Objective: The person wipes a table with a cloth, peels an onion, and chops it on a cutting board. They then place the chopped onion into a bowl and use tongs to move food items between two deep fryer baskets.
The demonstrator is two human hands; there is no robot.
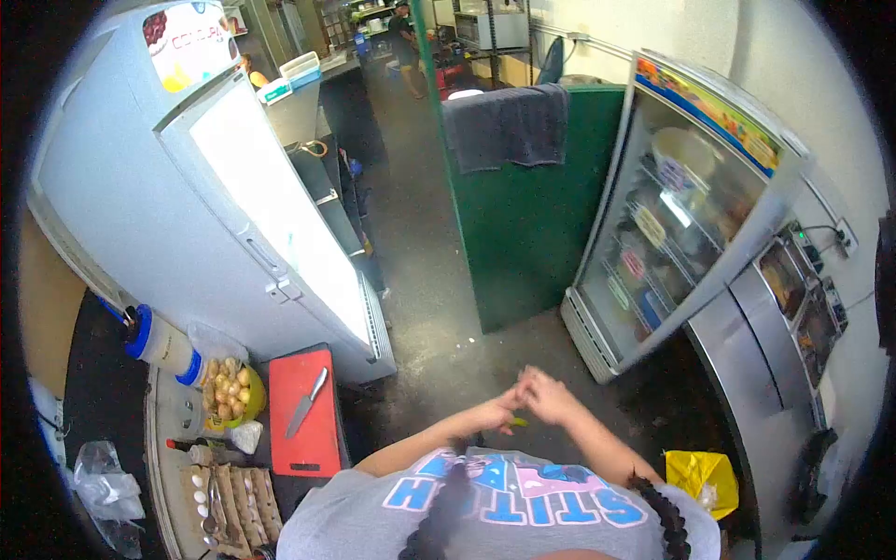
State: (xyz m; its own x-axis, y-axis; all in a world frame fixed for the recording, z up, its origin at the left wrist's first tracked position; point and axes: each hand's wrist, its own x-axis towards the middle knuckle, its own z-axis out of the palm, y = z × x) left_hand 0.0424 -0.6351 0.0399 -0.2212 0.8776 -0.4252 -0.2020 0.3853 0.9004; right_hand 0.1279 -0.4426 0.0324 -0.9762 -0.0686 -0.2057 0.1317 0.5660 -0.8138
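Observation:
In front of my shirt, my left hand [502, 412] and my right hand [547, 396] meet, fingers bent and touching. Both look closed, and what is between the fingers is too small to make out. A small green piece [519, 423] shows just under them; whether it is held I cannot tell. To the left, a knife [306, 403] lies on a red cutting board [322, 448], away from both hands.
Left of the board are a yellow-green bowl [254, 399] of small round produce and egg cartons [245, 504]. A white upright fridge [177, 177] stands at left, a glass-door fridge [667, 219] at right. A green half door [532, 219] carries a grey towel [509, 126]. A yellow bag [691, 467] lies lower right.

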